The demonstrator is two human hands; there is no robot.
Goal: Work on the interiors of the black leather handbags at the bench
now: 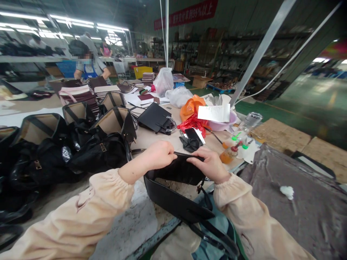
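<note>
A black handbag body (173, 196), open like a loop, stands at the table's near edge with its strap hanging toward my lap. My left hand (159, 155) pinches the far upper edge of this bag body. A little to the right, my right hand (210, 162) grips the same edge between thumb and fingers. A small metal fitting shows on the bag's right side, below my right hand. Just beyond my hands lies a crumpled black piece (192, 140) on the table.
Several black handbags (105, 151) with tan linings crowd the left. A flat black bag (155, 117) lies ahead. Bottles of orange liquid (229, 154), a purple basin (222, 124) and an orange plastic bag (191, 106) sit to the right. A person (88, 66) works across the table.
</note>
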